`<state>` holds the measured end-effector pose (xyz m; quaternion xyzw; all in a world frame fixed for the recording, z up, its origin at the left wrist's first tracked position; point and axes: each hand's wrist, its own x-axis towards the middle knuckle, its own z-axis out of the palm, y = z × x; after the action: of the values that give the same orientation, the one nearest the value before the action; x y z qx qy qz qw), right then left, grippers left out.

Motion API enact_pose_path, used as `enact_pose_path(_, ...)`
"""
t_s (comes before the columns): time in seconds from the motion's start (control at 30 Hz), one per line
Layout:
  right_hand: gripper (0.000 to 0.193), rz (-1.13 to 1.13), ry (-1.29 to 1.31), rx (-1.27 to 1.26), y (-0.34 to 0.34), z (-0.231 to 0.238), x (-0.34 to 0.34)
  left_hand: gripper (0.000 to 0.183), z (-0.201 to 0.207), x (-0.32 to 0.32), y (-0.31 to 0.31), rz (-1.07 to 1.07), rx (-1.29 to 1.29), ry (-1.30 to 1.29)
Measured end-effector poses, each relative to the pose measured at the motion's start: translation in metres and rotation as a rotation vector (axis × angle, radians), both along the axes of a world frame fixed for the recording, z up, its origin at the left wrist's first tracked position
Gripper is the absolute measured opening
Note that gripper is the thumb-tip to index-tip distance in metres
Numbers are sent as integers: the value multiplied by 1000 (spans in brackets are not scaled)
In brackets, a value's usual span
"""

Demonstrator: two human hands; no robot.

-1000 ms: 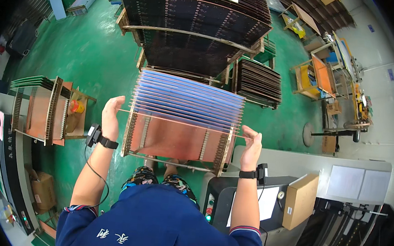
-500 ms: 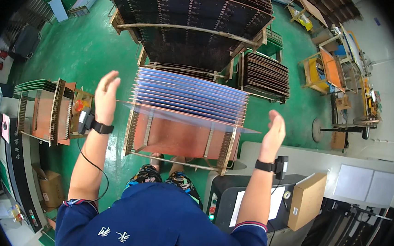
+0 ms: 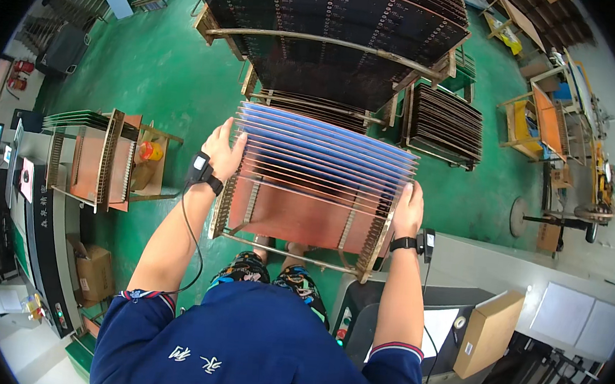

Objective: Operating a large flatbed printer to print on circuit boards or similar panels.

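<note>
Your left hand [image 3: 224, 153] is loosely open, thumb spread from the fingers, at the left ends of a row of panels [image 3: 329, 147]; your right hand [image 3: 408, 213] is raised at the opposite ends with fingers extended, its palm side hidden, so whether it has hold of a panel cannot be told. Between them, the panels stand on edge in a slotted metal rack [image 3: 370, 253] in front of your legs, filling the part farther from your body. They are thin, flat and rectangular, with glossy blue faces and copper-coloured edges, spaced one behind another like pages. Each panel's long axis runs crosswise from your left hand to your right, slanting slightly down to the right in view; the upper edges point up toward you, and the broad faces look toward and away from your body. Nearer your shoes, a copper-coloured surface [image 3: 291, 216] shows inside the rack. Beyond, a larger stand carries black panels [image 3: 335, 21], with a smaller rack of dark panels [image 3: 442, 127] to its right, all on a green floor [image 3: 155, 108].
</note>
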<state>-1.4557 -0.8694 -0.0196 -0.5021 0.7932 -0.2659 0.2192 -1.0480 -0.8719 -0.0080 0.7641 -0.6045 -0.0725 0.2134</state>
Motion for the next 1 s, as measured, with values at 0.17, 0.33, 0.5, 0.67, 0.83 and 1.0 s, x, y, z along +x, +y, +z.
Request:
enact_pose_path(0.17,46,-67,-107,-18,-1,-9,4,56,-15,0,4,48,-44,132)
enact_pose_path(0.33,47,-115,-116,0,-4,-11,7,55,-13,1,0,47,3,188)
enact_pose_path(0.5,45,-145,-249,-38,1,-15,1,55,-10,2,-7,27,-12,218)
enact_pose_path(0.67,38,-240,-398,-222,58,-16,-7,56,-15,-1,-7,7,-78,242)
enact_pose_path(0.83,26,-130,-419,-42,201,-6,29,56,-24,7,-6,7,-83,250)
enact_pose_path(1.0,22,-142,-440,247,361,-42,76,56,-42,13,-18,-62,-266,329)
